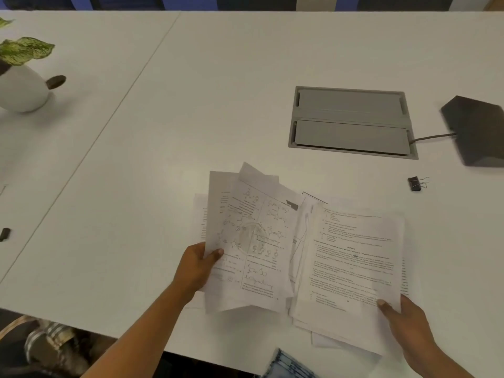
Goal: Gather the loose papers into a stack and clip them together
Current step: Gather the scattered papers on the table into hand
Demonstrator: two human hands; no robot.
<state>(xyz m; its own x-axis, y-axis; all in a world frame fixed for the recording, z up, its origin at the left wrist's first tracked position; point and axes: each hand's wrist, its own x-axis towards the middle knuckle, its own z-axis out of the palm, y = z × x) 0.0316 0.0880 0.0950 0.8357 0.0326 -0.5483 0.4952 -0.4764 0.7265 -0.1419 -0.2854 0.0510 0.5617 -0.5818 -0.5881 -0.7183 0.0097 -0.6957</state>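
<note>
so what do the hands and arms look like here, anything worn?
Both bare. The left hand and right hand show no gloves, rings or watch, and both forearms are uncovered as far as the frame edge, so no sleeves are visible. No markings visible.

The printed papers point(300, 249) lie fanned and uneven, partly lifted; the black binder clip point(416, 183) lies apart on the right.

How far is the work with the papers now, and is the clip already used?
Done: nothing finished. In hand: left hand and right hand each grip papers, fanned and uneven. Left: squaring one stack, then fetching the binder clip, untouched on the table.
</note>
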